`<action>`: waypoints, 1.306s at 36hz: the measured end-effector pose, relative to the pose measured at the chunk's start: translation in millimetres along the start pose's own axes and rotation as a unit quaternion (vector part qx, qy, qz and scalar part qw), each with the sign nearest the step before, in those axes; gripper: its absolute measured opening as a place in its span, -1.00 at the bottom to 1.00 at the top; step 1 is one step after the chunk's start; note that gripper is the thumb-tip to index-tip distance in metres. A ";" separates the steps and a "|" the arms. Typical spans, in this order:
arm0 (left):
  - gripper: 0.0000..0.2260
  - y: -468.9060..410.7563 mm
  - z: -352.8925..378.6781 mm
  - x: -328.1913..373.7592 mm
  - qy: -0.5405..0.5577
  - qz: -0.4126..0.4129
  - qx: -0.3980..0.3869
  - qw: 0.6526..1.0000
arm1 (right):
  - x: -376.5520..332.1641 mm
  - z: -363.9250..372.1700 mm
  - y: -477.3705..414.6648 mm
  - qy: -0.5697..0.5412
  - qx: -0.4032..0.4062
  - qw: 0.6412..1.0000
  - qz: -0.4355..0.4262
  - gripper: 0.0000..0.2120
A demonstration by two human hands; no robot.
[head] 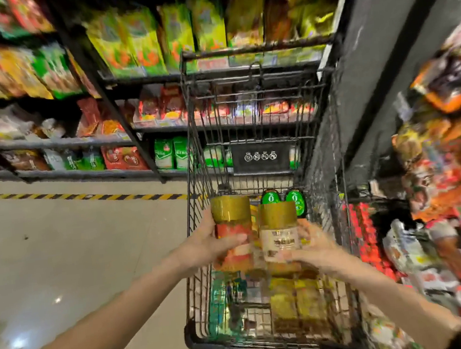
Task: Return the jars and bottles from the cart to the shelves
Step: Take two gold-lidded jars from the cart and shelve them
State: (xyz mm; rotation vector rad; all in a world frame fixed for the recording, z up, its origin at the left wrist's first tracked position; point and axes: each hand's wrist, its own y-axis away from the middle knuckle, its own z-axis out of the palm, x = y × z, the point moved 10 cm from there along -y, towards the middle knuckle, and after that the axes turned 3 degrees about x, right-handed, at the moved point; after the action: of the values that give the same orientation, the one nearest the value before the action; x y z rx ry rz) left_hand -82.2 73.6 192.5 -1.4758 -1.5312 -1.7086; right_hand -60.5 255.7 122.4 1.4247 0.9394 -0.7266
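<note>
The left hand (211,246) holds the red-labelled jar (231,219) and the right hand (312,248) holds the beige-labelled jar (278,233). Both jars are upright above the cart (245,111). Each hand's fingers are wrapped round the jar body below the gold lid. The jars appear rigid, probably glass, so moderately heavy, smooth and breakable. Grip mid-body, not the lid. Green-capped bottles (282,200) stand in the cart.

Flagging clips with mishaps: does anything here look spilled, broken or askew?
Nothing stands out. The left hand holds the red-label jar and the right hand the pale-label jar, both roughly upright, lids on, over the cart. Blur hides finer detail.
</note>
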 end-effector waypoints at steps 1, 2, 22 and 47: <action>-0.46 0.9 -0.6 14.7 -0.006 0.017 0.001 1.000 | -12.5 -10.1 3.9 -0.003 0.009 1.000 -0.016 0.26; -0.49 2.6 0.8 30.9 -0.012 0.034 -0.001 0.999 | -27.0 -19.8 10.0 -0.007 0.020 0.999 -0.030 0.32; -0.45 91.9 144.9 251.5 -0.101 0.360 -0.305 0.876 | -162.9 -125.7 312.4 0.005 0.430 0.884 -0.181 -0.25; -0.40 503.7 390.3 174.3 -0.109 0.431 -0.700 0.559 | 1.5 59.6 798.4 -0.011 0.835 0.546 -0.070 -0.32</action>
State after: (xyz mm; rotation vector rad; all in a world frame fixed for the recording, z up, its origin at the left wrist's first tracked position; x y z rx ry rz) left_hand 441.0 321.5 510.6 -2.4154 1.0665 -1.8861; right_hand 644.0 235.3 502.1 2.9181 -0.0152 -2.0222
